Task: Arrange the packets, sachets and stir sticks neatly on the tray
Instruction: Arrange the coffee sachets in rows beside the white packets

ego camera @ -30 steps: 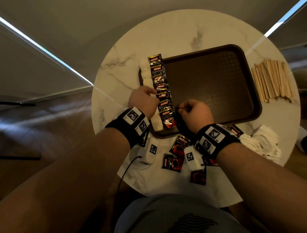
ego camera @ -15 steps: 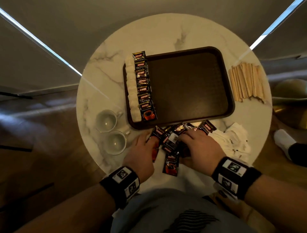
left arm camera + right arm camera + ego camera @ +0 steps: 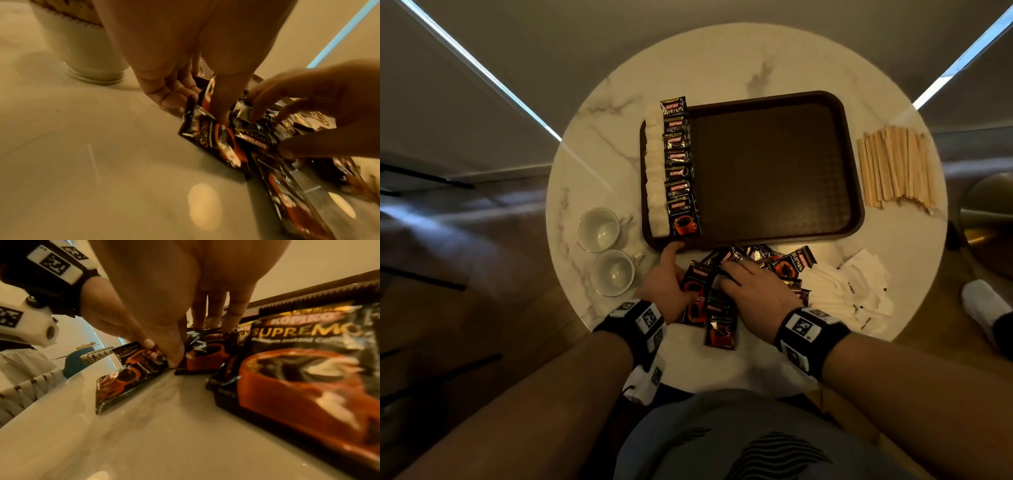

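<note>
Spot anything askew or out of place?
Yes. The top coffee packet of the row on the tray overhangs the far rim. Loose coffee packets lie jumbled on the table; the stir sticks are off-tray.

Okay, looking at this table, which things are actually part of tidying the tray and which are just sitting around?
Part of the job:
- dark brown plastic tray
- black and red coffee packets, loose pile
- row of coffee packets on the tray
- white sachets on the tray
- loose white sachets
- pale wooden stir sticks

Just lying about:
- two white cups
</note>
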{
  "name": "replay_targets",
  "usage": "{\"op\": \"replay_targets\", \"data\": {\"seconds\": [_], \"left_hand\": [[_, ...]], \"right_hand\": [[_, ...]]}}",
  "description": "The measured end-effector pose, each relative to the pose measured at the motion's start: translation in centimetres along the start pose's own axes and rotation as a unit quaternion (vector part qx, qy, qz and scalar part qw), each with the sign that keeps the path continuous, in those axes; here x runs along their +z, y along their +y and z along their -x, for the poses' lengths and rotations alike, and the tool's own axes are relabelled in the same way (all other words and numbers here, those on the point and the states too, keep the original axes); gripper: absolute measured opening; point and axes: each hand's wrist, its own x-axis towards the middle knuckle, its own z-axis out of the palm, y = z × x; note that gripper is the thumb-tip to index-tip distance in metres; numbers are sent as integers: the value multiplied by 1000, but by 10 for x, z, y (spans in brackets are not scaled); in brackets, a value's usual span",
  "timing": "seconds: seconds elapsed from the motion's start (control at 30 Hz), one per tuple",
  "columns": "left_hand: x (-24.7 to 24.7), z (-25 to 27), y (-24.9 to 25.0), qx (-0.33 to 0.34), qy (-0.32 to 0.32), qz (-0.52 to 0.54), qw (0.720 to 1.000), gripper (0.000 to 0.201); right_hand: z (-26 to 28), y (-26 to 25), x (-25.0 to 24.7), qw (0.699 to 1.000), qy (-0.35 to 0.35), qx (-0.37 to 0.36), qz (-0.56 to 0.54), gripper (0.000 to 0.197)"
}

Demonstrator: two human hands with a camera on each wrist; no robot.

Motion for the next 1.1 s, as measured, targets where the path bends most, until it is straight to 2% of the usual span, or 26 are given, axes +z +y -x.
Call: {"op": "replay_targets", "data": {"seconds": [0.1,0.17,0.27,0.33,0.37,0.47,0.6,0.67,0.73,0.8,0.9,0.97,1.03,1.1], "left_hand": [[-4,-2,-6,13,24,23,999,87],[-8,2,-10,22,19,37,999,88],[-14,9,-19,33,-42,6,999,114],[-12,14,-25,64,-55,-98,992,128],[-10,16,-25,77,-58,-143,985,129],[-3,19,-21,71,-51,-150,985,115],[0,20,-20,16,-35,-62,997,91],[0,22,-23,8,-29,-58,998,80],[-1,24,-25,20,-20,-59,998,77],[-1,28,-27,30,-28,-13,999,91],[3,37,-27,37,-51,13,998,130],[10,40,-31,55,-49,-63,995,144],[18,42,-32,69,-39,-153,985,148],[24,43,-30,64,-33,-180,981,147]], "right_hand": [[-7,-3,1,1000,-7,-20,-19,47],[-8,-4,-5,999,-17,-26,-39,50],[-1,4,-24,999,19,7,-50,48],[9,15,-40,996,55,65,-35,47],[13,23,-49,994,50,98,-18,48],[24,48,-64,986,-14,162,24,65],[33,64,-62,981,-87,152,88,91],[35,63,-53,981,-96,133,108,94],[35,59,-45,983,-89,113,112,84],[33,56,-38,986,-82,96,111,70],[25,53,-34,988,-74,86,107,60],[18,53,-30,990,-64,77,102,61],[11,53,-25,992,-55,71,85,65],[4,52,-20,994,-56,71,67,74]]}}
